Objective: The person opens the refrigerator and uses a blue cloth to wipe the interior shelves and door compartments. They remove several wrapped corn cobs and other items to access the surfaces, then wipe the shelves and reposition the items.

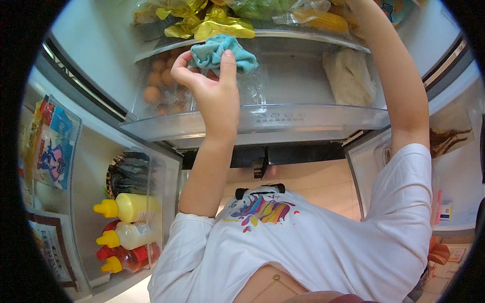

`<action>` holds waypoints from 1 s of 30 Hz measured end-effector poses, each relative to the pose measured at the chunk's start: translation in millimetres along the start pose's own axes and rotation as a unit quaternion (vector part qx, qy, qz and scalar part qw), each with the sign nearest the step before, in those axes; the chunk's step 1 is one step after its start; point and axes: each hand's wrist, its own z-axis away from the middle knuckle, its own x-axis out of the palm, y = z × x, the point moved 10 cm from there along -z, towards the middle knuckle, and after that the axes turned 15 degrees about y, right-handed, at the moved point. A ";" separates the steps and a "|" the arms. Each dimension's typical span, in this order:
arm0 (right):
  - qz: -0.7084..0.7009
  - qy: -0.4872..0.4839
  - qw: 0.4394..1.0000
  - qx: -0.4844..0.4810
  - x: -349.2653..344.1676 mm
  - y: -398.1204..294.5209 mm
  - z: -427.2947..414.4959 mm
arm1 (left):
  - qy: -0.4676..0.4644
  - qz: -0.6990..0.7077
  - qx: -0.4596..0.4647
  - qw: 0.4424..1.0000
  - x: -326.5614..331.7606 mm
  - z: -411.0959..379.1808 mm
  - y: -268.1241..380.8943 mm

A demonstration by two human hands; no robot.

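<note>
My left hand (216, 83) pinches a crumpled teal cloth (223, 53) between thumb and fingers, above the front of the refrigerator's clear plastic drawer (250, 117). Brown eggs (153, 94) lie in the drawer's left part, partly behind my hand. My right forearm reaches up past the drawer's right side to the shelf above; the right hand itself is cut off by the top edge. On that shelf, near the arm, are corn cobs (322, 21) in clear plastic, with yellow foil-like packaging (223, 28) and a bagged green vegetable (261, 7) further left.
A whitish bag (350, 77) lies in the drawer's right part. The open left door holds yellow-capped squeeze bottles (136, 207), a black plastic bag (132, 172) and colourful packets (55, 147). At the right, the other open door (454, 170) holds a few small items.
</note>
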 end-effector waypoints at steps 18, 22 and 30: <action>0.057 -0.530 0.841 0.092 22.2 -82.4 195.2 | -0.210 0.067 0.074 0.973 73.4 16.2 60.2; 0.214 -0.564 0.789 -0.116 28.7 -15.4 175.4 | -0.319 -0.191 0.229 0.900 67.6 17.1 41.7; 0.580 -0.459 0.593 -0.318 26.1 144.6 211.8 | -0.331 -0.454 0.337 0.755 35.6 35.1 4.0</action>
